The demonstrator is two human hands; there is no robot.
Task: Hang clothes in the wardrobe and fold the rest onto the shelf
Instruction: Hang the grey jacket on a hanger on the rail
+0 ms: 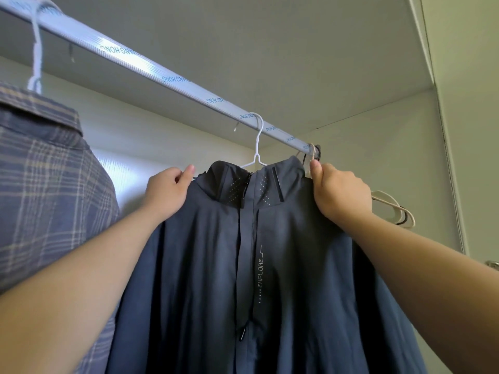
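Worn on the head, wide-angle, looking forward and steeply upward from beneath the wardrobe rail (172, 76), seen slanting from upper left down to the right wall. Set close to the navy jacket (205, 252) filling the lower centre, with the plaid shirt (40, 171) cropped at the left edge.

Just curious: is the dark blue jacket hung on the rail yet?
Hung: its white hanger hooks over the rail; the left hand and right hand grip the jacket.
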